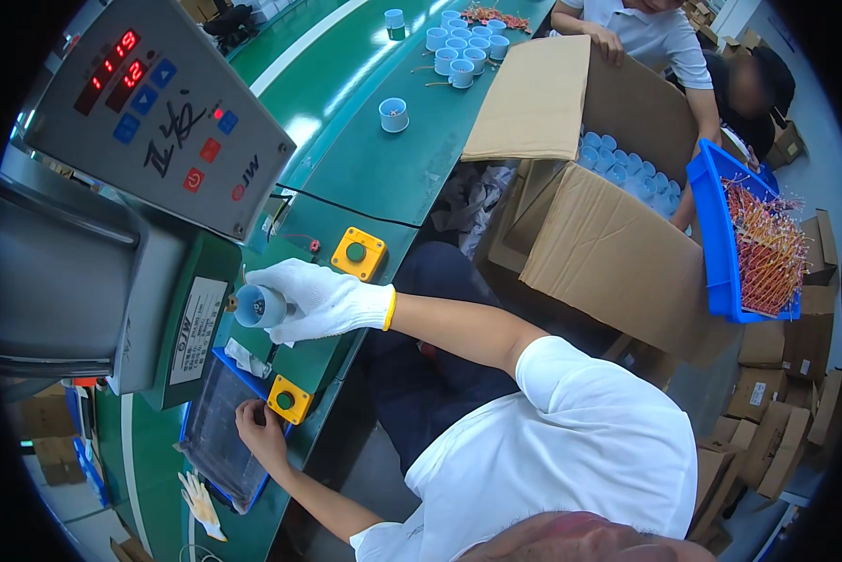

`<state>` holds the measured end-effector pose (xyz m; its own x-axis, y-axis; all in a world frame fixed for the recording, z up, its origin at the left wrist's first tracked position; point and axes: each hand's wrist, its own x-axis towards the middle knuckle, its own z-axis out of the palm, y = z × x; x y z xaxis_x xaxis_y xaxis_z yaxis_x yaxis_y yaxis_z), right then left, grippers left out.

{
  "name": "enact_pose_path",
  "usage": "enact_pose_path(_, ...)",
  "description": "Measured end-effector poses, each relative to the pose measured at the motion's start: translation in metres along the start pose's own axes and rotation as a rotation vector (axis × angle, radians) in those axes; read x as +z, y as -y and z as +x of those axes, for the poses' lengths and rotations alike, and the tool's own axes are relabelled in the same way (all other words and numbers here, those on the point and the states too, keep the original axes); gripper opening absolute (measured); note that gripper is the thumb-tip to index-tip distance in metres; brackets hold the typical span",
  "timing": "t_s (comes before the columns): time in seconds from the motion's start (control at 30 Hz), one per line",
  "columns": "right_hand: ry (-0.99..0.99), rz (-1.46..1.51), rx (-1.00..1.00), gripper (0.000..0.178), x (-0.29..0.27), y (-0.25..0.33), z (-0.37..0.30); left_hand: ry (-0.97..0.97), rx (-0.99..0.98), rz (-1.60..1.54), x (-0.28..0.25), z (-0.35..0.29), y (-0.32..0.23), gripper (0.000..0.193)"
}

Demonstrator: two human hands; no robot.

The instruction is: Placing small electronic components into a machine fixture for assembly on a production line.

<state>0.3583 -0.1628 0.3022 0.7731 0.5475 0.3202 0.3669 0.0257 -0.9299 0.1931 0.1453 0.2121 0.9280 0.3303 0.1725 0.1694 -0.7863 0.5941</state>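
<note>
My right hand (323,300), in a white knit glove with a yellow cuff, is closed around a light blue plastic cup (260,306). The cup's mouth faces up, and small metal parts show inside. It is held against the front of a green and grey machine (196,318), beside a small brass-coloured piece. My left hand (262,433) is bare, its fingers apart and slightly bent, holding nothing. It lies by the edge of a blue-rimmed tray (226,436), close to a yellow button box (289,400) with a green button. A second yellow button box (358,254) stands beyond my right hand.
A grey control panel (159,112) with red digits juts in at upper left. Several cups (460,73) and wire bundles sit on the green table (365,169). An open carton (590,244) holds more cups. Another person's hand (683,211) is near a blue bin (716,244) of wires.
</note>
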Motion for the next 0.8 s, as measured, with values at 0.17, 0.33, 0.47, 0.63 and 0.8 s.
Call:
enact_pose_path(0.17,0.040,-0.019,0.000,0.074,0.001,0.001,0.000,0.006,0.003,0.006,0.000,-0.001,0.002,0.005)
enact_pose_path(0.33,0.037,0.026,0.053,0.074,0.000,0.004,-0.001,0.024,0.003,0.035,-0.002,-0.001,-0.009,0.005)
enact_pose_path(0.47,0.022,-0.005,0.022,0.074,0.002,-0.001,-0.001,-0.003,-0.032,0.034,-0.001,-0.004,-0.009,0.006)
enact_pose_path(0.63,0.032,0.039,0.048,0.075,-0.001,0.003,-0.001,-0.041,0.070,0.140,-0.001,-0.002,-0.012,0.009)
enact_pose_path(0.8,0.039,0.011,0.051,0.075,0.001,0.005,-0.002,-0.017,0.072,0.114,-0.002,-0.002,-0.006,0.013)
